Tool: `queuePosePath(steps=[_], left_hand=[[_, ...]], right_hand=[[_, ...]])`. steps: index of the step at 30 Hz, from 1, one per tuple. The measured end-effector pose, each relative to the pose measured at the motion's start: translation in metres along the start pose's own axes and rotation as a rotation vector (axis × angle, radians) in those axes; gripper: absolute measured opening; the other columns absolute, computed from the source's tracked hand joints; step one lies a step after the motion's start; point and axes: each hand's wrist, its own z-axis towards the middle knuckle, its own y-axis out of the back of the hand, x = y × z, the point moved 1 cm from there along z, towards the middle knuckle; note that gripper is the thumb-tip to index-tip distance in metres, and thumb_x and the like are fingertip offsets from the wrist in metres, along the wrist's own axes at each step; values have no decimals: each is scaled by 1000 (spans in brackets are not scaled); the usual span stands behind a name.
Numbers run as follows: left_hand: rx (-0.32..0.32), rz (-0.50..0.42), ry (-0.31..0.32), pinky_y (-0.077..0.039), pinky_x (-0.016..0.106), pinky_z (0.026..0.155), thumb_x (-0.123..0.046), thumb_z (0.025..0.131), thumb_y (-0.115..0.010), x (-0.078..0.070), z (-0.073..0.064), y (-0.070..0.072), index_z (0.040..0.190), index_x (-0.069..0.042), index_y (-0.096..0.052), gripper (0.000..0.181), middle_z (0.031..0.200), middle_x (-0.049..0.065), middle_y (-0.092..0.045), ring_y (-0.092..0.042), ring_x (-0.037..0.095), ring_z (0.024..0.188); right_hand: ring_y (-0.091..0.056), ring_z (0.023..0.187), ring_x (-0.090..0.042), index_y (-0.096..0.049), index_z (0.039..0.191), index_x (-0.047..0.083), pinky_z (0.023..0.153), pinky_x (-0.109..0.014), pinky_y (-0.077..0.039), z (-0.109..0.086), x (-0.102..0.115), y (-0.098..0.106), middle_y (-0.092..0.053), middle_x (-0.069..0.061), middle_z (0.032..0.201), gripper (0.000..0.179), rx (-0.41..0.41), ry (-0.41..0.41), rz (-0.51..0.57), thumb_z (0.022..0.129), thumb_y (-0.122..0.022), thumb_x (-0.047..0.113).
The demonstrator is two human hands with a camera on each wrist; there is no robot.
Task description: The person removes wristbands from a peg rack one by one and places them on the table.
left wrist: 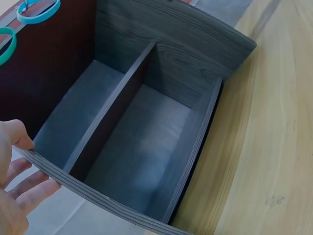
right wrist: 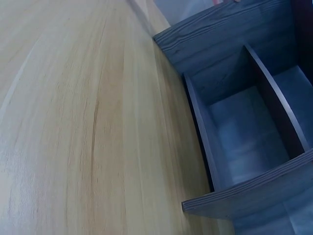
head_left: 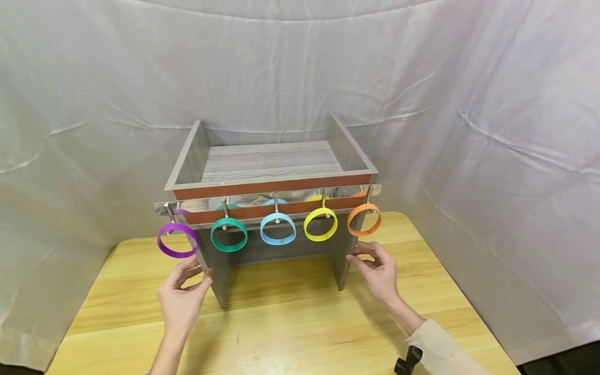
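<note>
A grey wood-grain shelf unit (head_left: pixel 274 156) with reddish-brown front strips stands on the table. My left hand (head_left: pixel 183 299) grips the front edge of its left side panel (head_left: pixel 216 271); in the left wrist view the thumb (left wrist: pixel 22 139) lies on the edge and the fingers are on the outer side. At the right side panel (head_left: pixel 342 255), my right hand (head_left: pixel 379 271) pinches the edge between thumb and fingers. It is out of sight in the right wrist view. From hooks on a clear front bar hang purple (head_left: pixel 177 254), green (head_left: pixel 228 247), light blue (head_left: pixel 277 240), yellow (head_left: pixel 321 237) and orange (head_left: pixel 364 233) rings.
The pale wooden table (head_left: pixel 281 333) extends in front of the shelf and to both sides. Grey curtains (head_left: pixel 272 67) enclose the back and sides. Inside the lower shelf, a divider (left wrist: pixel 112 105) runs across between the side panels. A black strap (head_left: pixel 409 359) is at the right sleeve.
</note>
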Motion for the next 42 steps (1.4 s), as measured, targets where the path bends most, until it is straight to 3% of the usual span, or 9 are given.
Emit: queuePosePath(steps=[15,42], left_hand=[[6,30,-2,-61,9,65,18,79,-78,1,2,2,114,6,-75,38,96,-33,-72,-71,-13,83],[39,36,-2,-61,9,65,16,81,-78,2,4,5,117,3,-76,38,97,-34,-72,-71,-14,85]], right_hand=[[-73,92,-1,-67,108,-13,69,-14,-64,2,3,2,-75,12,101,27,23,-46,-27,83,-75,-21],[-73,92,-2,-67,113,-14,72,-17,-66,3,1,4,-74,10,99,32,44,-37,-17,83,-75,-21]])
